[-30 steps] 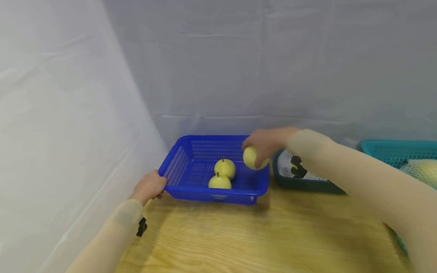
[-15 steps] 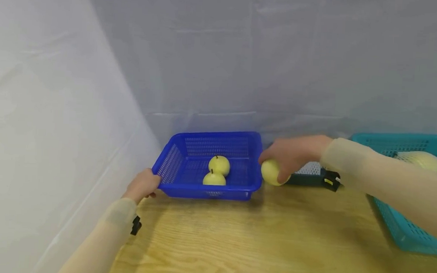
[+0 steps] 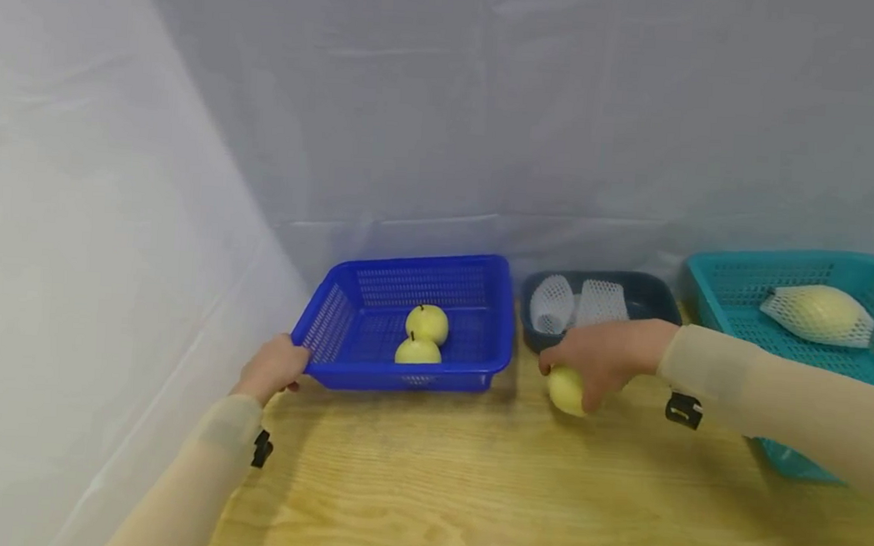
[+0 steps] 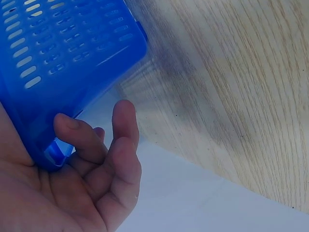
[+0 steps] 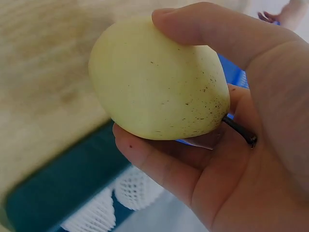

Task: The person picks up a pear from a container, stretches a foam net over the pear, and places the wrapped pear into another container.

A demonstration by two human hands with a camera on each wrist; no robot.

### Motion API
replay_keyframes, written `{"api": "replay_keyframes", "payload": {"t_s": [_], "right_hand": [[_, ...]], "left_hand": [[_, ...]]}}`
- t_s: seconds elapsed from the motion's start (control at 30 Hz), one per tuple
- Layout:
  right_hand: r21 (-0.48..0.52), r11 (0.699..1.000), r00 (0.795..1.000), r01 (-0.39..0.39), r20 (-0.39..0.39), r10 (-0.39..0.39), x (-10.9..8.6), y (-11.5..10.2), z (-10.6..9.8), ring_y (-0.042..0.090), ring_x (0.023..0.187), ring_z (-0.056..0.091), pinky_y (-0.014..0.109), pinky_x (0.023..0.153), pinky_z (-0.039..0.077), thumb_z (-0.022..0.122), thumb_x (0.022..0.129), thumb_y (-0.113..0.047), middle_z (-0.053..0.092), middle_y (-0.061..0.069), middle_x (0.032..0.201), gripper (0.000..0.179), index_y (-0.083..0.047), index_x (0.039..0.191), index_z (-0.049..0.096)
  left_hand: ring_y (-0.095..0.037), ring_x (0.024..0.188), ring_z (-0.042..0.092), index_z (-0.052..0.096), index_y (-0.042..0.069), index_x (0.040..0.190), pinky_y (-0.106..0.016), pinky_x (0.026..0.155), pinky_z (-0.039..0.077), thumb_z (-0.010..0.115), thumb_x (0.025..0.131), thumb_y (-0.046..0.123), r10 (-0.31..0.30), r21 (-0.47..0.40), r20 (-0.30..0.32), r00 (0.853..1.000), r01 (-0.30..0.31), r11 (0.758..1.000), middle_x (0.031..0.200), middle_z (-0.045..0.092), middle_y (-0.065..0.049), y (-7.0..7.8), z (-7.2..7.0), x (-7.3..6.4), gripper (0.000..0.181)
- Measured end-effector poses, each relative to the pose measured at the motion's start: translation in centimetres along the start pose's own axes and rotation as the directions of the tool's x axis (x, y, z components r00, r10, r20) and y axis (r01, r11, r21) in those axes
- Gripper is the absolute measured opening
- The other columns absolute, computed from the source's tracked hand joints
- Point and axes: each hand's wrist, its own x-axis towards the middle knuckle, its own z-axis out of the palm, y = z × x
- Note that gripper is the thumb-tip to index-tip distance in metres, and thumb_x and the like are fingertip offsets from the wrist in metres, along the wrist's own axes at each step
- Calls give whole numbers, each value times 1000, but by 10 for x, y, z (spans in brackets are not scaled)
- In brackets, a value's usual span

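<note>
My right hand [image 3: 603, 360] grips a pale yellow pear [image 5: 159, 79] between thumb and fingers, over the wooden table just in front of the dark green tray. Its dark stem points toward the palm in the right wrist view. On the left, my left hand [image 3: 273, 369] holds the near left corner of a blue plastic basket [image 3: 400, 378]; in the left wrist view the fingers [image 4: 126, 162] curl below the basket's rim. Two more pears sit inside that basket, one pear [image 3: 428, 324] behind the other pear [image 3: 418, 352].
A dark green tray [image 3: 649, 296] with white foam net sleeves [image 3: 553, 303] stands right of the blue basket. Farther right is a teal basket [image 3: 734, 325] containing a yellow fruit in a foam net [image 3: 821, 314]. White sheeting [image 3: 386, 120] rises behind and to the left of the wooden table [image 3: 424, 481].
My right hand has carried the pear out of the blue basket, rightward and toward me over the table. The left hand keeps its hold on the basket's corner. The view has shifted slightly right.
</note>
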Motion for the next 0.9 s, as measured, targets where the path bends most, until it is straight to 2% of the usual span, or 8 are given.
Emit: {"api": "replay_keyframes", "payload": {"t_s": [0.13,0.27,0.67,0.9], "right_hand": [[3,1000,1000,8,4,-8,-1,0,12,13,78,57,33,70,50,83,72,-18,63,-4,96,57,-22,123,58],[3,1000,1000,17,-25,-17,-2,2,20,11,74,56,32,69,50,83,71,-17,62,-6,91,54,-21,118,57],[-42,999,994,16,-108,-21,-4,8,40,13,86,59,37,77,53,84,68,-22,64,-3,104,54,-20,117,62],[28,999,993,-24,-116,27,-2,10,46,11,81,58,34,74,52,87,68,-28,64,-5,98,59,-20,118,58]], "left_hand": [[-29,73,69,54,-6,111,-32,55,46,37,100,24,-6,23,3,1000,6,1000,100,67,-23,1,-2,-1,36],[-29,73,69,52,-8,116,-33,55,46,37,100,25,-12,20,0,1000,12,1000,98,68,-22,1,-4,1,40],[-31,76,69,50,-12,122,-33,56,46,37,101,27,-7,29,-1,1000,7,1000,97,67,-21,2,-6,3,46],[-30,78,70,53,-11,122,-34,59,47,40,100,28,-14,15,1,1000,14,1000,100,69,-22,-2,-3,2,47]]}}
